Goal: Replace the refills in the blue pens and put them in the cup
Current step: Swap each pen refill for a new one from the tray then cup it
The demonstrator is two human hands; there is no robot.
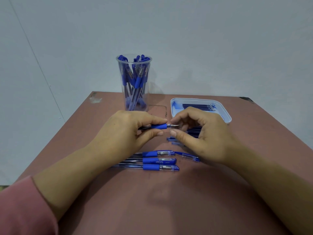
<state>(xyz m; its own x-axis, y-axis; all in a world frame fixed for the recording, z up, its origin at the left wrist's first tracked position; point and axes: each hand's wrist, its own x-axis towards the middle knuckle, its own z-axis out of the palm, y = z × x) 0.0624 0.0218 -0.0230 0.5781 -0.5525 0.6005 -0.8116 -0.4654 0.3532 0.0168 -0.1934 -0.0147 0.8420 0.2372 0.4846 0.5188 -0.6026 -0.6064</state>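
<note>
Clear plastic pen with blue rubber grip (159,126) — held level above the matte brown table (169,200). Its barrel is gripped by the left hand (125,131), and its pointed tip is pinched between thumb and forefinger of the right hand (199,133). Tall clear plastic cup (147,92) — stood just behind the hands, filled with pens. Three capped blue pens (159,161) are laid side by side nearer the person.

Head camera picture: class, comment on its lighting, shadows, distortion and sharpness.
Head view: soft, even light, no harsh glare; the cup throws a faint shadow on the wall; a blurred shadow lies on the near table; wide-angle stretch enlarges the forearms and splays the table edges; the left hand, right hand and pen look fairly sharp.
</note>
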